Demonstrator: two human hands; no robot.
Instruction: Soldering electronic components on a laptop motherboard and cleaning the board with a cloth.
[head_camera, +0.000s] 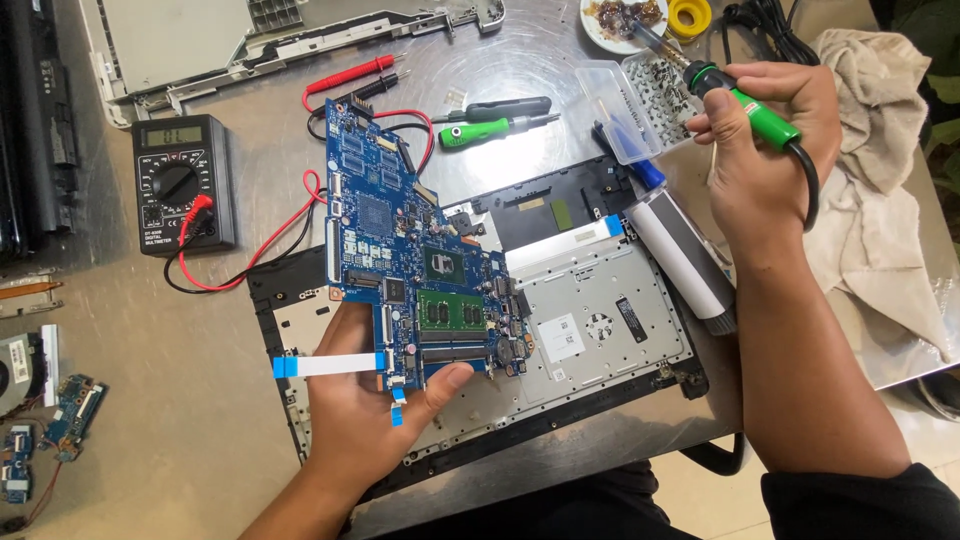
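Fingers of both hands closed: left hand (365, 415) grips a blue circuit board (405, 260), right hand (765, 150) grips a green-handled soldering iron (735, 95).

I hold the board tilted above the opened laptop base (600, 320) near the table's front edge, thumb on its lower edge. I hold the iron raised near the far right corner, beside the clear screw box (645, 100). A black multimeter (182, 185) lies toward the left edge.

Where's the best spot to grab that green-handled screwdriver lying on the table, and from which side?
Take the green-handled screwdriver by its thick green handle, coming straight down from above. It lies flat on the metal table with the thin shaft pointing right, beside the black screwdriver. The handle is the widest part, and its near side looks free.
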